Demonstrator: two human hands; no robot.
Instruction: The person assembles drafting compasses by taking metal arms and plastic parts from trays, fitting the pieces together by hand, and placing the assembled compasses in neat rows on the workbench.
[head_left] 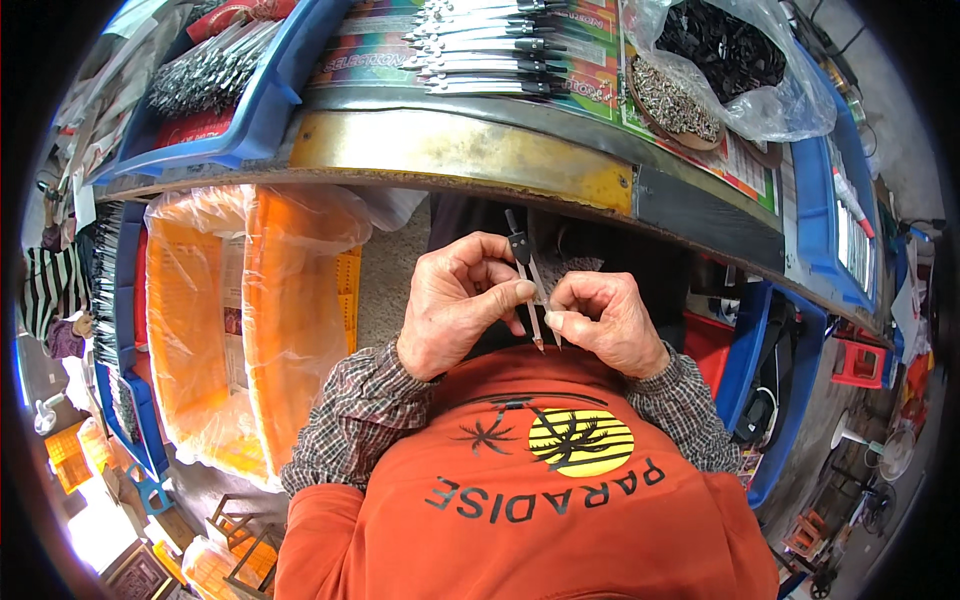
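Observation:
A drawing compass (519, 247) with a black head and slim metal legs is held upright between my hands, just off the table edge and above my lap. My left hand (447, 300) pinches it between thumb and fingers below the head. At its other leg, my right hand (612, 318) closes thumb and forefinger on the metal. The two legs stand slightly apart, their tips pointing toward my body. On the table ahead lies a stack of similar metal compasses (485, 50), side by side.
A blue bin (262, 110) at the far left holds many metal parts. Small metal pieces (672, 103) fill a round dish beside a plastic bag of black parts (722, 50). Another blue bin (826, 215) stands at right. A plastic-lined orange crate (262, 320) sits below the table at left.

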